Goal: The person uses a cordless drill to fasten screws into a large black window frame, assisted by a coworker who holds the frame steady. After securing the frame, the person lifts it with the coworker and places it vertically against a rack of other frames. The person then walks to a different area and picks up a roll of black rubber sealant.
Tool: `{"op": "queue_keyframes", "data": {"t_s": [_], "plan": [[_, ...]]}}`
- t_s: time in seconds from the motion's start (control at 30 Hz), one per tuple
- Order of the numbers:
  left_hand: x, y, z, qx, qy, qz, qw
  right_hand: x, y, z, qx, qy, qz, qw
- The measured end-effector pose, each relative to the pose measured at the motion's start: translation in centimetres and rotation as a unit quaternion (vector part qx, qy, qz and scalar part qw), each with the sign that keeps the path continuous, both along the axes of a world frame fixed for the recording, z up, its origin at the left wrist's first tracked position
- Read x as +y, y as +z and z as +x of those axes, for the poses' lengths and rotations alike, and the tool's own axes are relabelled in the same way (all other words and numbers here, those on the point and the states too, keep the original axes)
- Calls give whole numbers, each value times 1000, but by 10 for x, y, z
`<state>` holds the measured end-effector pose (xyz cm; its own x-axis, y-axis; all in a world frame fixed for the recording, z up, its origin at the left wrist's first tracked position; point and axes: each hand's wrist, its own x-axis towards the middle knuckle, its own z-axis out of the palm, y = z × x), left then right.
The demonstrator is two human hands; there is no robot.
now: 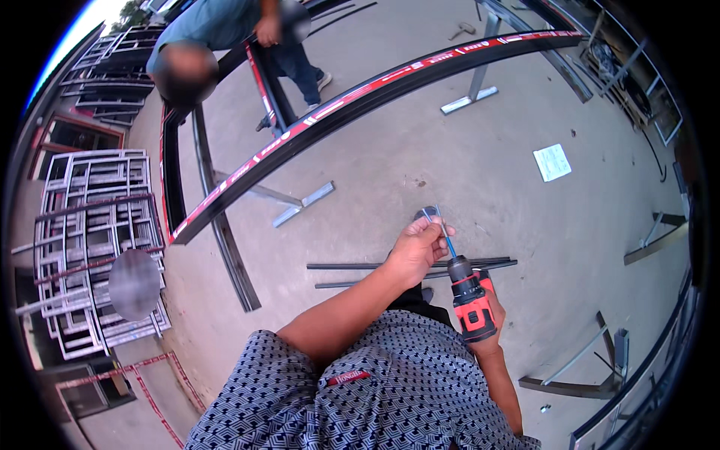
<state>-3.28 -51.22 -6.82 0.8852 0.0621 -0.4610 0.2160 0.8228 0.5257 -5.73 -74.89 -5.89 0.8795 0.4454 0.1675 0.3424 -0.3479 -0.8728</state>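
Observation:
A red and black cordless drill (474, 309) is in my right hand (493, 321), which is wrapped round its grip. Its chuck points away from me, with a long thin bit (450, 244), partly blue, sticking out. My left hand (417, 251) is closed beside that bit, thumb and fingers pinched together at its far part. A second thin bluish rod (427, 215) shows between those fingertips; its kind is too small to make out. Both hands are in front of my body, above the concrete floor, on the near side of a large black frame (322, 120) with red printed film.
Metal stands (304, 204) hold up the frame. Across it, at the far left, a person (217, 30) bends over. Dark strips (345, 266) lie below my hands. A paper sheet (552, 163) and a hammer (461, 30) are on the floor. Welded grids (97, 247) stand left.

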Motion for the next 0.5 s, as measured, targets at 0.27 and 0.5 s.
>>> {"op": "queue_keyframes", "data": {"t_s": [0.27, 0.5], "plan": [[24, 44, -72, -23, 84, 8, 996, 22, 17, -50, 32, 85, 30, 995], [68, 64, -93, -18, 145, 12, 989, 73, 32, -50, -60, 122, 24, 990]]}}
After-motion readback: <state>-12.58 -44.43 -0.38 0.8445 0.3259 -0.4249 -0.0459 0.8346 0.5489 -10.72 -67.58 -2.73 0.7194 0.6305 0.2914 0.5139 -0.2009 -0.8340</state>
